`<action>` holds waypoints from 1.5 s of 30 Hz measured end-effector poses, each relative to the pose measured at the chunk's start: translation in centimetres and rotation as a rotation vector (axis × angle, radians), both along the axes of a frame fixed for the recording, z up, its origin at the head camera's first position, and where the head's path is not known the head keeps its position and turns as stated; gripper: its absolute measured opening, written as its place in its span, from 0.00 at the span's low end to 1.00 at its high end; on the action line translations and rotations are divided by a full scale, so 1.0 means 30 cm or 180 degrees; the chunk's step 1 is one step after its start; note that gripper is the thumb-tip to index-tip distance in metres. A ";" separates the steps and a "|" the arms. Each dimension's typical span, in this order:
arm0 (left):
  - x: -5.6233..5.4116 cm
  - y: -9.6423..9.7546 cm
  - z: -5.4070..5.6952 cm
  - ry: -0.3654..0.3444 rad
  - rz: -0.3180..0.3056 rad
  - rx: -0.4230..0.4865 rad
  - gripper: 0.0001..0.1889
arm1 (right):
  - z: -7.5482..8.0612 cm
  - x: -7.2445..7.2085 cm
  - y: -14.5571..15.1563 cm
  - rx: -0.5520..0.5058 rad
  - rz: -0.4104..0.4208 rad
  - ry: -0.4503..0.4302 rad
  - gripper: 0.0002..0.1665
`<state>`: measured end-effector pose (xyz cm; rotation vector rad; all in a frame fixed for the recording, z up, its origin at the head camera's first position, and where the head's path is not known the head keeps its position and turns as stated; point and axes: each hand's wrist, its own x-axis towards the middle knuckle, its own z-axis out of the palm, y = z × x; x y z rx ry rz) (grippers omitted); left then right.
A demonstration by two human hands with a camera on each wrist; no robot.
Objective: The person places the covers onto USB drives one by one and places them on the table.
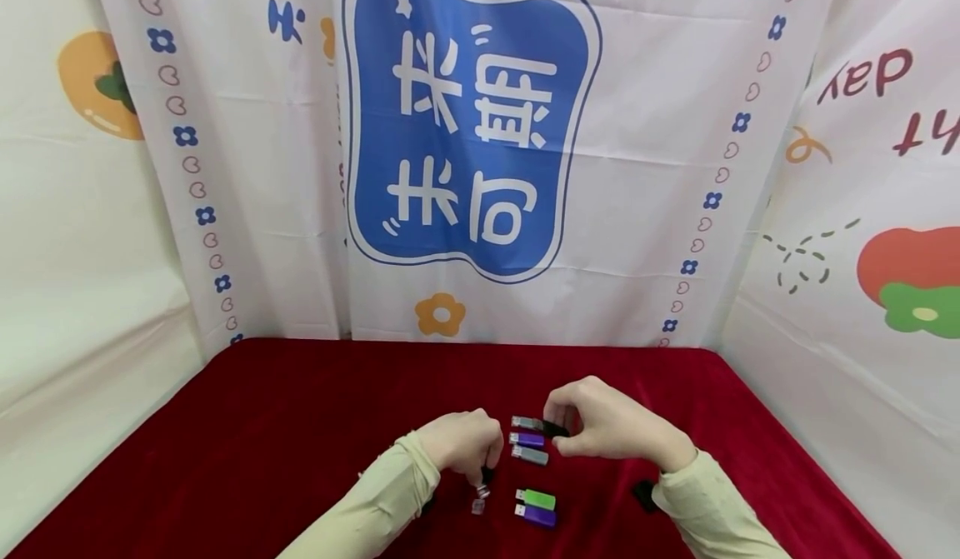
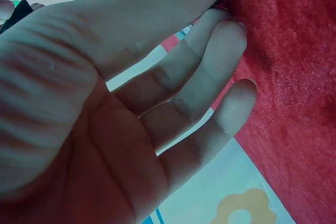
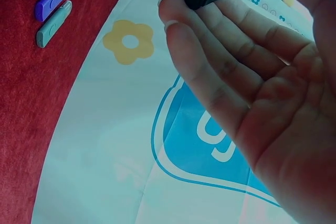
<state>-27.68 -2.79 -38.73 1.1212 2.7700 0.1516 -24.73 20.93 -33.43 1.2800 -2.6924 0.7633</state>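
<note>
My hands sit apart over a red velvet cloth point(image 1: 322, 396), each pinching something dark.
My right hand point(image 1: 613, 426) grips a small black rectangular piece point(image 1: 557, 430) at 3 o'clock of three slim plastic USB sticks, grey point(image 1: 528, 423), purple point(image 1: 528, 440) and grey-blue point(image 1: 532, 456); my left hand point(image 1: 461, 441), at 9 o'clock, holds a black piece point(image 1: 487, 475), mostly hidden. A small clear block point(image 1: 477, 506) lies at 7 o'clock, a bright green USB stick point(image 1: 538, 500) and a second purple stick point(image 1: 538, 516) at 6.
</note>
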 end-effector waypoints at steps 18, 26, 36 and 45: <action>0.008 0.010 -0.015 0.0144 -0.0024 -0.0143 0.21 | -0.003 0.006 -0.006 0.0023 -0.0033 -0.0012 0.09; -0.010 0.003 -0.016 0.0180 -0.0175 0.0127 0.27 | -0.007 0.002 -0.003 0.0022 -0.0029 0.0000 0.09; -0.025 -0.043 0.059 0.0188 -0.0541 0.0806 0.24 | -0.002 0.001 -0.001 0.0036 -0.0074 0.0063 0.09; -0.013 -0.071 0.145 0.0496 -0.0674 0.1191 0.07 | -0.003 -0.001 0.011 -0.0033 -0.0057 0.0124 0.11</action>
